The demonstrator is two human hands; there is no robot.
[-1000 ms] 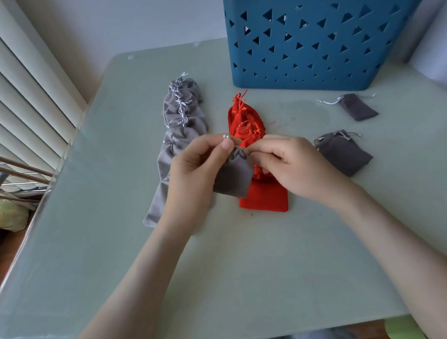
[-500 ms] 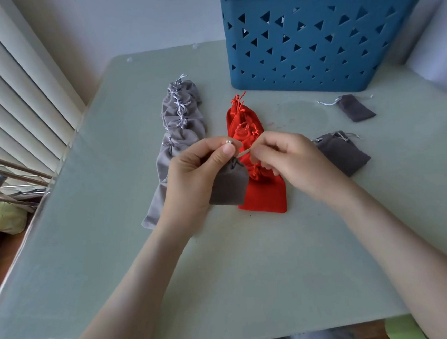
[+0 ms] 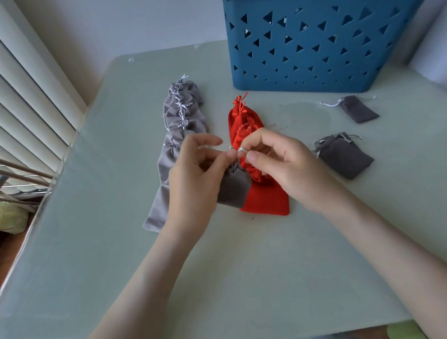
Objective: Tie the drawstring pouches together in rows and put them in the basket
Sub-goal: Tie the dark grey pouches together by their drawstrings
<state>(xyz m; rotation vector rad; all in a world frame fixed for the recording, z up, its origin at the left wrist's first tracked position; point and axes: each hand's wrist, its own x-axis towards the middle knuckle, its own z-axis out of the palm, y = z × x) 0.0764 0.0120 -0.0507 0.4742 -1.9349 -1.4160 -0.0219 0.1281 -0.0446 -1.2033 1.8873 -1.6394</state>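
Desk (image 3: 225, 276) by blinds (image 3: 10, 92): left hand (image 3: 191, 182) pinches grey pouch (image 3: 234, 188) neck, right hand (image 3: 283, 164) pinches its cord (image 3: 242, 149), over red row (image 3: 266, 202); loose pouches (image 3: 344, 157) lie to the rt, nearer right hand.

A blue plastic basket with triangular holes (image 3: 327, 40) stands at the upper right of the frame, on a pale glass table (image 3: 252, 274). At centre, a row of tied red satin pouches (image 3: 265, 200) lies right of a row of tied light grey cloth pouches (image 3: 183, 111). My left hand (image 3: 191, 182) and right hand (image 3: 283, 164) hold a dark grey velvet pouch (image 3: 234, 187) over both rows. At right lie a lower loose dark grey pouch (image 3: 344, 157) and an upper loose dark grey pouch (image 3: 359, 109).
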